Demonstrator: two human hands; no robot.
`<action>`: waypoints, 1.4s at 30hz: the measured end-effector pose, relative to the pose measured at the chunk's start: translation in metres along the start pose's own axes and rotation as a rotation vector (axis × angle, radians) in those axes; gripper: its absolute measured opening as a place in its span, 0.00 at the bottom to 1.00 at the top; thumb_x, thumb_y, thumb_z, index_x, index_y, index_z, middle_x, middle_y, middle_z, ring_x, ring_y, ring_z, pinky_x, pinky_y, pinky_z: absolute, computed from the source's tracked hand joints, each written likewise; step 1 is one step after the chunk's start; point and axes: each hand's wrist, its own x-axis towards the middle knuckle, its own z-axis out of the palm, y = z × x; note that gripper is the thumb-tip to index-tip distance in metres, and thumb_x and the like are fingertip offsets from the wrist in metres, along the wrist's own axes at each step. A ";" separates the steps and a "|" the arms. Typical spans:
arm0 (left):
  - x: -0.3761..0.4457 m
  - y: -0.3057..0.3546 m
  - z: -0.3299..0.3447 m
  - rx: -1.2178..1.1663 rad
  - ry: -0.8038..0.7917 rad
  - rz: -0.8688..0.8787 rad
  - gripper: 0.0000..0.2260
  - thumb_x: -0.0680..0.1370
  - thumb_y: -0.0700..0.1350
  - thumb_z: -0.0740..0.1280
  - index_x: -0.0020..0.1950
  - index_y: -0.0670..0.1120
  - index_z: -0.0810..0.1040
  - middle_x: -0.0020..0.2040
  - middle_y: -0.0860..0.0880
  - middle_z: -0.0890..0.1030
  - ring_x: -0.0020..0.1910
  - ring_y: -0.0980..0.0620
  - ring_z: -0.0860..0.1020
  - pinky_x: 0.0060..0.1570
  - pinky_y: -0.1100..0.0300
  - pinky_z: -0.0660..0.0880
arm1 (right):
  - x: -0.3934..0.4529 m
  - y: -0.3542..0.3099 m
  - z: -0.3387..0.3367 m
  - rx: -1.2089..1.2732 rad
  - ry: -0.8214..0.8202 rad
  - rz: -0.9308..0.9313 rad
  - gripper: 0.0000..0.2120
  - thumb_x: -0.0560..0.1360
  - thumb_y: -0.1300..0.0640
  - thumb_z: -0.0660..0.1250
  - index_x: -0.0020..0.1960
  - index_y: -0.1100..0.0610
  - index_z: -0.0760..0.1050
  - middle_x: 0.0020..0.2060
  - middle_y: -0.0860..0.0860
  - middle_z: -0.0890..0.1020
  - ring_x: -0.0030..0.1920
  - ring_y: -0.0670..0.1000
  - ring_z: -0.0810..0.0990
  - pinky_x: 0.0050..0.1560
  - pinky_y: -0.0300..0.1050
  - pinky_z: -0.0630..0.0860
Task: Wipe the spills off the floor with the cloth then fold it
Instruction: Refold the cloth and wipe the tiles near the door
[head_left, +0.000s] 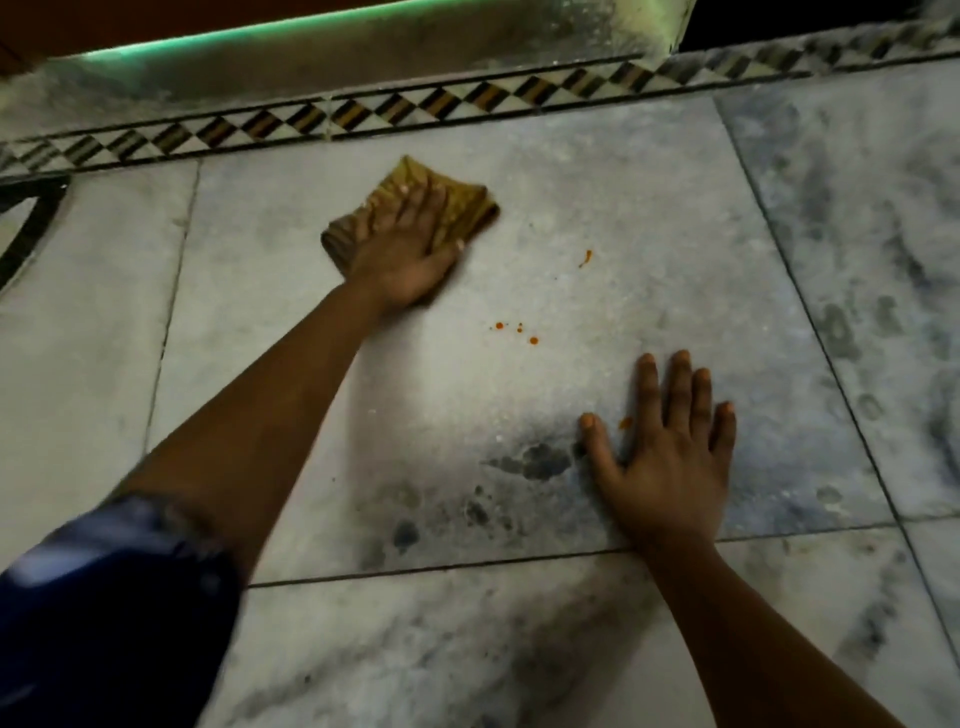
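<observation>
**Caller:** Nearest the lens, a dark blue sleeve (104, 597) is seen at the lower left, with the left arm stretched out from it across the marble floor (571, 171).

**Analyst:** And at the end of that reach the left hand (402, 260) is laid flat on the cloth (462, 205), fingers (415, 200) straight and a little spread, pressing it down. Nothing is pinched; the cloth is simply pushed under the palm.

**Caller:** The cloth is bunched into a rough olive pad, its long axis lying from lower left to upper right, close to the patterned border strip (363, 111).

**Analyst:** The right hand (667, 457) is planted on the tile nearer the body, fingers (678, 379) straight and fanned, holding nothing. It looks to be used as a prop.

**Caller:** Now the spills. A cluster of orange drops (519, 330) is left between the two hands, down and to the right of the cloth. A lone orange streak (586, 257) sits further right, roughly level with the left wrist.

**Analyst:** One more orange smear (625, 423) is lodged between the right thumb and index finger, touching or nearly so.

**Caller:** So the wiping is judged only part done, and folding is not yet begun.

**Analyst:** Agreed. A sweep of the cloth toward the right and back toward the body would be called for. The left hand carries the cloth, though the right lies closer to the drops.
</observation>
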 end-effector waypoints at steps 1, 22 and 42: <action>-0.010 -0.009 0.003 0.024 0.005 0.052 0.28 0.80 0.60 0.51 0.77 0.53 0.46 0.78 0.51 0.46 0.76 0.50 0.45 0.72 0.48 0.40 | 0.001 0.000 0.000 -0.001 -0.003 0.000 0.39 0.71 0.32 0.42 0.77 0.51 0.49 0.77 0.54 0.49 0.76 0.56 0.47 0.74 0.53 0.41; -0.026 -0.027 -0.017 0.100 -0.115 -0.117 0.29 0.77 0.66 0.48 0.75 0.60 0.42 0.77 0.54 0.39 0.76 0.49 0.40 0.70 0.38 0.39 | 0.001 0.001 0.001 0.013 0.006 -0.007 0.38 0.73 0.33 0.45 0.77 0.51 0.48 0.77 0.55 0.48 0.76 0.56 0.47 0.73 0.53 0.38; -0.010 0.142 0.030 -0.015 -0.072 0.114 0.24 0.80 0.61 0.47 0.75 0.61 0.50 0.78 0.51 0.45 0.76 0.47 0.42 0.68 0.38 0.35 | 0.005 0.006 0.012 0.000 0.063 -0.030 0.37 0.75 0.34 0.50 0.77 0.51 0.47 0.77 0.55 0.48 0.76 0.56 0.46 0.73 0.54 0.38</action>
